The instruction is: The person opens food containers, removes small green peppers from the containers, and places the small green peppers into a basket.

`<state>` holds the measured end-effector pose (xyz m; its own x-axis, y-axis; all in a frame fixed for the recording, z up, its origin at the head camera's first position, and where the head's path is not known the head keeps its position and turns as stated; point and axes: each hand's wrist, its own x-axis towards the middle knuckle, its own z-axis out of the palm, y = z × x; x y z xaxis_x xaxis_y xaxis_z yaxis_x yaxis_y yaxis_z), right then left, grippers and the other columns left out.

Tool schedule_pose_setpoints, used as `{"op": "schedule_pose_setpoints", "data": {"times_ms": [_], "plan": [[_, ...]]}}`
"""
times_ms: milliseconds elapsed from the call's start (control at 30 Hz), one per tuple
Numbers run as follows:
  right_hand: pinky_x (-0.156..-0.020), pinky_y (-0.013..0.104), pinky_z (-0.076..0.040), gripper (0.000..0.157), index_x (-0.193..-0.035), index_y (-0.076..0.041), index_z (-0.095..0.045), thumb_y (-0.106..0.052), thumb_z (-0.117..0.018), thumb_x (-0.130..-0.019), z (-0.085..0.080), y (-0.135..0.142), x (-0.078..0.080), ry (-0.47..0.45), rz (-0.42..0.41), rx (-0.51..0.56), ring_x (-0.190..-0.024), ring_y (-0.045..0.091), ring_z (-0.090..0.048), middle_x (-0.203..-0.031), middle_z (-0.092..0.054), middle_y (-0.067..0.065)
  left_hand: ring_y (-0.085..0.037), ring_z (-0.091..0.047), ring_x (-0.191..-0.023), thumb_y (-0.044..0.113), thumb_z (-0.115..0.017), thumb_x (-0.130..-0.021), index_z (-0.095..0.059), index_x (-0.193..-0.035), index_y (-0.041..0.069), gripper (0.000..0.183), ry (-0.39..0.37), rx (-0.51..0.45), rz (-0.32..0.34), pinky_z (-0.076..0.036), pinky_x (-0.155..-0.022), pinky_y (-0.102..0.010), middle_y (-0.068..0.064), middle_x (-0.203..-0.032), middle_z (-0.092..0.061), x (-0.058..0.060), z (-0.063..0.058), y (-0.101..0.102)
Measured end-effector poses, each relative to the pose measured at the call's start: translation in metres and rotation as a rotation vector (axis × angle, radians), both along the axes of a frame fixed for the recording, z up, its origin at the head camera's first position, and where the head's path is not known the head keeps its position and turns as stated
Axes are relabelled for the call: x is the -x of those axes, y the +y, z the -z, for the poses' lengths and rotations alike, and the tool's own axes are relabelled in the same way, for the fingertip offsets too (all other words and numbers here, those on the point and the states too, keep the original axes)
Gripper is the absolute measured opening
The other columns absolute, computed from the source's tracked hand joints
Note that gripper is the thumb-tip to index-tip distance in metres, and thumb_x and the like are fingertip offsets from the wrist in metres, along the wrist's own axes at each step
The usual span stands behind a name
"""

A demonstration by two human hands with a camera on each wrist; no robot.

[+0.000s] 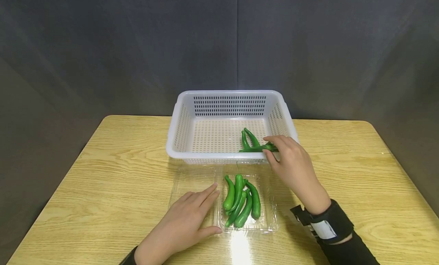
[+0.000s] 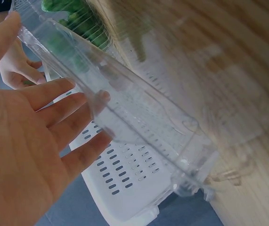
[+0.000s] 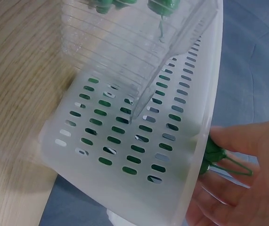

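1. Green, vivid green on the chilli peppers (image 1: 255, 207) in the clamshell (image 1: 269, 204), the leftmost leaning paler and yellower!
2. Deeper green on the chilli (image 1: 253, 149) along the near side of the basket (image 1: 229, 155).
3. That basket is pure white, neat rows of slots patterning its walls, a fine grid across its floor, and green flashes through the slots.
4. The clamshell? Colourless, see-through, parallel ridges striping its wall.
5. Honey-yellow tabletop (image 1: 113, 181), tan wood grain rippling across it.
6. Plain slate-grey backdrop cloth (image 1: 137, 47), bluer in the wrist views.
7. Black wrist strap (image 1: 337, 219), white patch (image 1: 323, 230), black sleeve (image 1: 350, 251)!
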<state>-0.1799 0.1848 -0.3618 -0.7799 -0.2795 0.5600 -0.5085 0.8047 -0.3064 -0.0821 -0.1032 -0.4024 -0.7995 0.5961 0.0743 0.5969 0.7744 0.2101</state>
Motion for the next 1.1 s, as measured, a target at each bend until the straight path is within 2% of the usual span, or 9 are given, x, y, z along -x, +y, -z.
{"op": "schedule_pose_setpoints", "data": {"times_ms": [300,533,667,833,1100], "plan": [[-0.083,0.052,-0.054,0.034,-0.118,-0.001,-0.067,-0.01,-0.075,-0.086,-0.0015,0.0015,-0.0001,-0.002,0.021,-0.006,-0.101,0.037,-0.064,-0.113,-0.068,0.019,-0.024,-0.046,-0.134,0.063,-0.059,-0.089,-0.041,-0.15,0.007,0.085,-0.002,0.002,-0.003,-0.035,-0.112,-0.046,-0.006,-0.159,-0.032,0.0001,0.0003,0.0003],[-0.073,0.05,-0.054,0.032,-0.116,-0.001,-0.067,-0.011,-0.076,-0.086,-0.0035,0.0048,-0.0009,0.031,0.042,0.003,-0.094,0.034,-0.065,-0.109,-0.069,0.016,-0.024,-0.046,-0.134,0.063,-0.059,-0.089,-0.041,-0.151,0.007,0.085,0.0,0.004,0.001,-0.035,-0.112,-0.046,-0.006,-0.159,-0.033,0.0004,0.0004,0.0002],[-0.072,0.05,-0.054,0.032,-0.116,-0.001,-0.068,-0.011,-0.076,-0.086,-0.0042,0.0051,-0.0015,0.035,0.042,0.005,-0.093,0.034,-0.065,-0.109,-0.069,0.016,-0.024,-0.046,-0.134,0.063,-0.059,-0.089,-0.041,-0.151,0.007,0.085,-0.004,0.007,0.002,-0.035,-0.112,-0.046,-0.006,-0.159,-0.033,0.0001,0.0002,0.0004],[-0.073,0.05,-0.054,0.03,-0.114,-0.002,-0.068,-0.009,-0.076,-0.086,-0.0051,0.0043,-0.0011,0.052,0.022,0.01,-0.094,0.035,-0.065,-0.108,-0.069,0.016,-0.024,-0.046,-0.134,0.063,-0.059,-0.089,-0.041,-0.15,0.007,0.084,0.0,0.005,0.001,-0.036,-0.112,-0.047,-0.006,-0.159,-0.033,-0.0002,-0.0001,0.0002],[-0.076,0.047,-0.056,0.023,-0.107,-0.003,-0.071,-0.007,-0.076,-0.085,-0.0088,0.003,-0.0028,0.099,-0.07,-0.006,-0.092,0.032,-0.067,-0.105,-0.071,0.013,-0.023,-0.046,-0.134,0.063,-0.059,-0.089,-0.042,-0.15,0.007,0.084,-0.001,0.007,0.0,-0.036,-0.112,-0.046,-0.006,-0.159,-0.033,-0.0002,-0.0004,0.0007]]}}
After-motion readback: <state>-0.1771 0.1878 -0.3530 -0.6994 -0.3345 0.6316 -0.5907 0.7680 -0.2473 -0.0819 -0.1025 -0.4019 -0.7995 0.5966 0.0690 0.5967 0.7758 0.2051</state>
